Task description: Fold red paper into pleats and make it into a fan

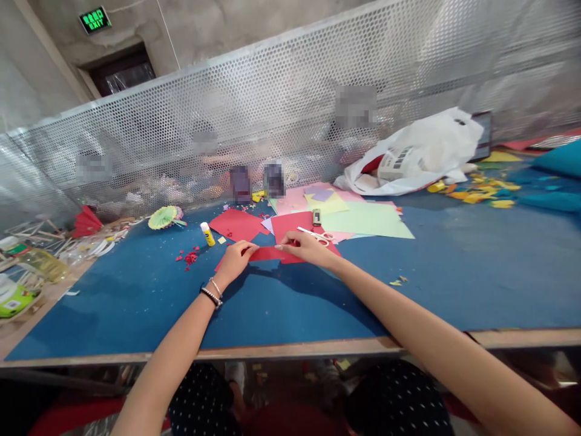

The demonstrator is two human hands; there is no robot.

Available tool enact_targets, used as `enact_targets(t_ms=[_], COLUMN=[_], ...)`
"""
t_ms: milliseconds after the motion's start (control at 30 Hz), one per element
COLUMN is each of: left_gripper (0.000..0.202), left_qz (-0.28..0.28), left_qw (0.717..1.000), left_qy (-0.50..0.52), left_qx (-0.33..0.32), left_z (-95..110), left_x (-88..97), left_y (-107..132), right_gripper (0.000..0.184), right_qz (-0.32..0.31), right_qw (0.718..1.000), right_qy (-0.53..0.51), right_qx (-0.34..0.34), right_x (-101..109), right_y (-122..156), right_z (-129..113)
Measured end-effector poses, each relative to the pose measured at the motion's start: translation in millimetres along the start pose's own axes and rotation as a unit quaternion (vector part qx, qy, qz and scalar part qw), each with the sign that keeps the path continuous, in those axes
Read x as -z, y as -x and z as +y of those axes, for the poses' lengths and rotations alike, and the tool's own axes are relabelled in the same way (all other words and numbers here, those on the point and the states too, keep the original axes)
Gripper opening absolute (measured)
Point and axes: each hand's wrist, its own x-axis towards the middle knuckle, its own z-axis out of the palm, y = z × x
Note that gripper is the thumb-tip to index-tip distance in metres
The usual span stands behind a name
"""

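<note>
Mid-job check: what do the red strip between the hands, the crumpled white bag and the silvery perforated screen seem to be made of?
Red strip: most likely paper, matte, judging by its flat colour.
Crumpled white bag: probably thin plastic film, soft sheen, from its creases.
Silvery perforated screen: likely metal, given its gloss and regular holes.

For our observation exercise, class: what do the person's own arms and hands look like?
No sleeves or gloves show on the left hand, right hand or forearms. The left wrist wears a thin, pale bracelet and a dark, seemingly beaded bracelet; the right, none.
</note>
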Motion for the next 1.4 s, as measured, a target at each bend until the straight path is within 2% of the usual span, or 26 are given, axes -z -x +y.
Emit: enact_targets(t_ms=[67,167,267,367,533,700,900,1100,1267,1400], left_gripper=[0.025,0.024,0.022,0.020,0.019,0.016,0.015,0.018,0.012,0.013], left_qz=[-0.026,-0.056,-0.060,-0.058,-0.064,-0.069,-0.108,-0.146,-0.157,-0.159], left_qw=[0.999,0.998,0.998,0.996,0.992,0.991,0.981,0.974,0.974,0.971], left_qy=[0.026,0.005,-0.026,-0.059,-0.092,-0.105,-0.143,-0.144,-0.146,-0.164], left_qx=[0.014,0.010,-0.014,-0.046,-0.057,-0.049,-0.071,-0.100,-0.072,-0.077], left_z=[-1,-5,-9,-11,-12,-11,-9,-14,-7,0], left_x=[0.8,-0.6,-3.2,-4.5,-5.8,-6.6,5.0,17.5,25.1,26.4], left_y=[1,2,3,3,4,2,2,2,3,4], right_gripper=[0.027,0.023,0.019,0.018,0.011,0.015,0.019,0.020,0.017,0.014], right_qz=[-0.018,-0.054,-0.065,-0.057,-0.044,-0.042,-0.071,-0.102,-0.112,-0.112], right_qw=[1.000,0.997,0.990,0.985,0.975,0.958,0.949,0.947,0.944,0.934], right_qy=[-0.010,0.033,0.094,0.133,0.191,0.253,0.261,0.265,0.281,0.304], right_qx=[-0.004,0.035,0.083,0.097,0.108,0.125,0.163,0.147,0.135,0.149], right_x=[2,0,-4,-6,-11,-15,-6,4,8,4], right_y=[0,0,0,0,2,0,-1,0,2,4], right_z=[3,11,18,21,12,2,9,9,3,3])
